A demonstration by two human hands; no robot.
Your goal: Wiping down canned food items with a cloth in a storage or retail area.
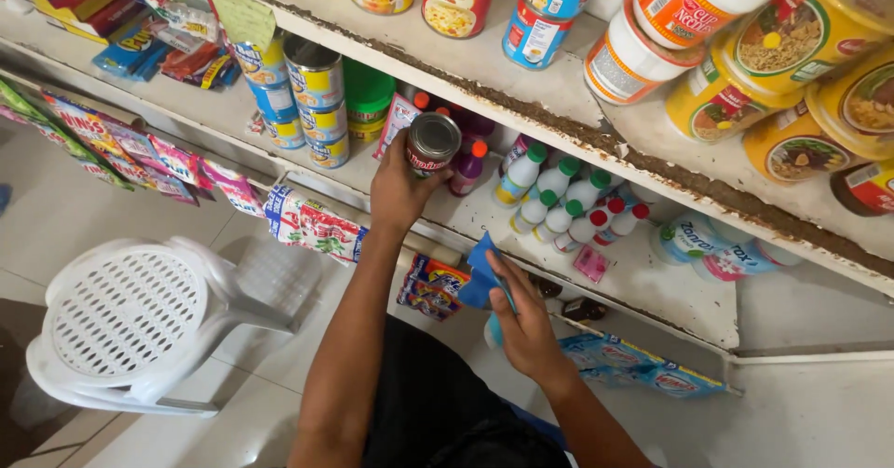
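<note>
My left hand grips a small tin can with a silver lid and red label, held just above the middle white shelf. My right hand is lower, near the shelf's front edge, and holds a blue cloth between thumb and fingers. Right of the can stand a purple bottle and a cluster of small white bottles with green and red caps.
Stacked blue-and-yellow cans and green tins sit left of the held can. The upper shelf carries cans and noodle cups. Sachet strips hang from the shelf edge. A white plastic chair stands on the tiled floor at left.
</note>
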